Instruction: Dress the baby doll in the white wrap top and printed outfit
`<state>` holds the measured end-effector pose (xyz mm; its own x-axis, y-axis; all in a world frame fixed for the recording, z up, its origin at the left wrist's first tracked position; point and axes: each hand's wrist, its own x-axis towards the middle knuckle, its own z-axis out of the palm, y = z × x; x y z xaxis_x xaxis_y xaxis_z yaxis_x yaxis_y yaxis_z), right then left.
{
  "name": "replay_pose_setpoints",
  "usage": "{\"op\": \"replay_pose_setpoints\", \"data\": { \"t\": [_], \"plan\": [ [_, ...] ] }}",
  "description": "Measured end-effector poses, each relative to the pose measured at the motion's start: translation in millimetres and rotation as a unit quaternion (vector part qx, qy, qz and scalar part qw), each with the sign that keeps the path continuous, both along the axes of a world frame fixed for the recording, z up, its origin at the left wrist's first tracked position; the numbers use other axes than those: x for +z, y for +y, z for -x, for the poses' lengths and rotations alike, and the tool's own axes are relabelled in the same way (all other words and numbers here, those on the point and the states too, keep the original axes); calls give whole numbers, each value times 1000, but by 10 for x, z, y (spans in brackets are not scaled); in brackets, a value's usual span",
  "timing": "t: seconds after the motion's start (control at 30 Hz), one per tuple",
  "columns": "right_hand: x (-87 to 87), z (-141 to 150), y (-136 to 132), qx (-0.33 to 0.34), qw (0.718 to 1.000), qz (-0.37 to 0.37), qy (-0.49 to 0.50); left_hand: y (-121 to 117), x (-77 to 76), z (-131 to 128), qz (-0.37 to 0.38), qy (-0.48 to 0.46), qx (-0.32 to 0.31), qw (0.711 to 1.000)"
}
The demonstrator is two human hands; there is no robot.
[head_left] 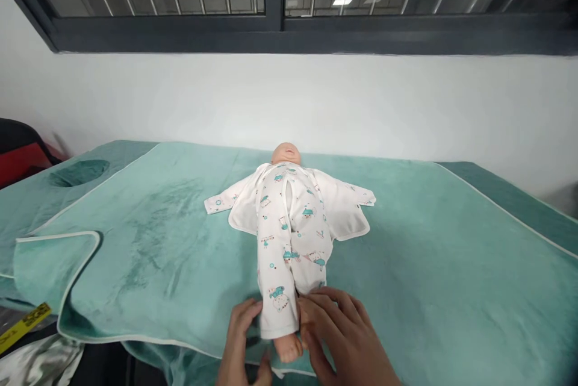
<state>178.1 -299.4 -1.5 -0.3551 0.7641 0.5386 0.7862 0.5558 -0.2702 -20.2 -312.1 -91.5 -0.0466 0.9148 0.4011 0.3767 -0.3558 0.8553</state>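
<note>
A baby doll [286, 153] lies on its back, head toward the wall. It wears white printed trousers [275, 265] and a white jacket [347, 208] spread out at both sides. Below the cuff of the left-hand trouser leg, one bare foot [288, 348] shows. My left hand [241, 341] is beside that leg, fingertips against its outer edge, thumb apart from the fingers. Bent over the other trouser leg's lower end is my right hand [341, 335], its fingers closed on the cloth. The doll's other foot is mostly hidden behind this hand.
A green towel-like cover [428, 277] with pale edging lies over the bed, its left corner folded. A face hole [79, 173] shows at far left. A yellow strip [24, 327] and crumpled cloth [40, 365] are at lower left. A white wall [189, 100] stands behind.
</note>
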Motion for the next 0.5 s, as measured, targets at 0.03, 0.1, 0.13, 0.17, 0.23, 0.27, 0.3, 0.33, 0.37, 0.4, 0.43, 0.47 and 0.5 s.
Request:
{"op": "replay_pose_setpoints", "data": {
  "t": [0.03, 0.1, 0.13, 0.17, 0.23, 0.27, 0.3, 0.33, 0.37, 0.4, 0.43, 0.47, 0.5],
  "plan": [
    [-6, 22, 0, -10, 1000, 1, -7, -42, -24, -42, -17, 3, 13, 1000],
    [-13, 85, 3, -20, 1000, 10, -7, -61, -38, -133, -38, 14, 31, 999],
    [-12, 122, 6, -20, 1000, 17, -1, -50, -30, -173, -45, 23, 39, 998],
    [-8, 159, 11, -18, 1000, 24, 7, -33, -15, -204, -50, 34, 46, 997],
    [4, 225, 27, -8, 999, 39, 16, -2, 29, -239, -68, 55, 49, 995],
    [8, 250, 38, -4, 999, 47, 15, 6, 53, -244, -81, 63, 46, 994],
    [9, 269, 49, -3, 999, 53, 12, 8, 77, -243, -95, 70, 40, 992],
    [6, 285, 60, -4, 998, 57, 8, 5, 99, -238, -109, 74, 35, 991],
    [0, 296, 68, -3, 998, 57, 5, -2, 118, -230, -122, 77, 32, 989],
    [-7, 305, 72, -1, 999, 54, 4, -11, 134, -222, -133, 79, 32, 987],
    [-14, 313, 71, 0, 999, 51, 6, -22, 146, -214, -141, 83, 36, 986],
    [-18, 319, 65, 3, 999, 49, 9, -34, 153, -208, -147, 88, 44, 984],
    [-19, 323, 52, 6, 999, 48, 13, -45, 156, -204, -153, 95, 53, 982]
  ]
}}
